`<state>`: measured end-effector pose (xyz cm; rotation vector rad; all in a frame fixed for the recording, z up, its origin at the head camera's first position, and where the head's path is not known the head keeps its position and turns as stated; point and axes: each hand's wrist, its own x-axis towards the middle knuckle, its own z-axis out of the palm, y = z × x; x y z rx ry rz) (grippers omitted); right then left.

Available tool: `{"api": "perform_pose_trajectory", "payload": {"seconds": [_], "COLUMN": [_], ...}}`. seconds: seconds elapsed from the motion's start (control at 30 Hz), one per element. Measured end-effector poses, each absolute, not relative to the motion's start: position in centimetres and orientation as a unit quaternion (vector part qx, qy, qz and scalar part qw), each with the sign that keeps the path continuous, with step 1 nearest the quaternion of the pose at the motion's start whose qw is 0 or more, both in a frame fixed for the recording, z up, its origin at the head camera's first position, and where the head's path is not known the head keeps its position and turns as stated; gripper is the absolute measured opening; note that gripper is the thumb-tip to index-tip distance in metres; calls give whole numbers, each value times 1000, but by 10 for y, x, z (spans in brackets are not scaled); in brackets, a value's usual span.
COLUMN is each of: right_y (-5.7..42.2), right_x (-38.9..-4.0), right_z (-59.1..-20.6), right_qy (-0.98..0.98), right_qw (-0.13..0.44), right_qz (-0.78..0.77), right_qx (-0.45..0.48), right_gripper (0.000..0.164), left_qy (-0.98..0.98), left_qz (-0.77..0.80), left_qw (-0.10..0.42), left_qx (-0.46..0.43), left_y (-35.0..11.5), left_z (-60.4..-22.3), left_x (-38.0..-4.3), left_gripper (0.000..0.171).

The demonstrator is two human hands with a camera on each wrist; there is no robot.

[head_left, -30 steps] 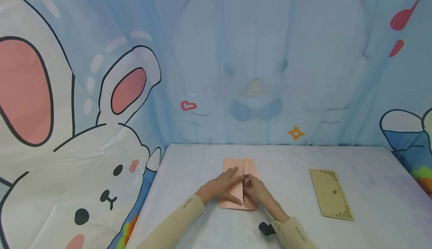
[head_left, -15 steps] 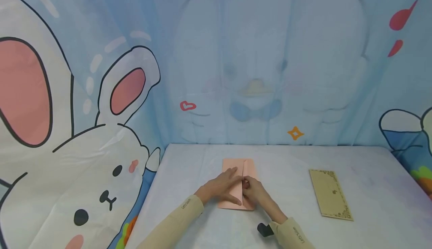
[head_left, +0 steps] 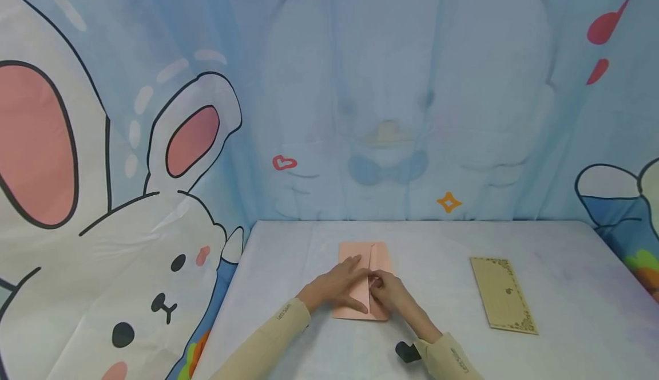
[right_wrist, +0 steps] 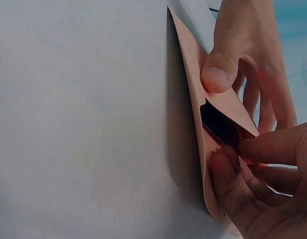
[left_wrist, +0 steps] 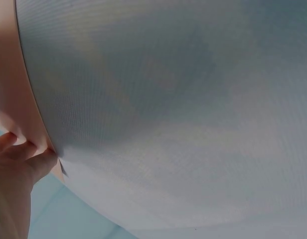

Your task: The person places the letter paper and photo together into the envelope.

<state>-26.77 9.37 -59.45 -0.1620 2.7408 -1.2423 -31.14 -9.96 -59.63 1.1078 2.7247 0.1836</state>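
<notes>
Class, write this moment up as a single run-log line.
left hand: rests on pink envelope | right hand: fingers at envelope's opening | gold patterned card: on table, apart

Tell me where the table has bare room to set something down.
The table is bare left of the pink paper, beyond the left sleeve; between the pink paper and gold card; and right of that card. It is crowded at the pink paper, under the left hand and right hand.
</notes>
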Motion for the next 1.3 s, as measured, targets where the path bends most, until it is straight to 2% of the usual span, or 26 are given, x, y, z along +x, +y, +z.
{"api": "perform_pose_trajectory", "payload": {"seconds": [0.43,0.93,1.3], "right_y": [112,146,174], "right_x": [-257,-247,-238], "right_z": [-594,-594,-598], "right_qy": [908,921,926], "right_qw": [35,34,6], "right_qz": [-415,-386,-374], "right_qx": [-50,-32,-45], "right_gripper": [34,35,35], "left_qy": [922,921,918], "left_qz": [65,81,78], "left_qw": [95,102,101], "left_qx": [370,367,376], "left_y": [-101,-101,-102], "left_z": [-596,-595,-595], "left_x": [-311,-311,-312], "left_gripper": [89,89,89]}}
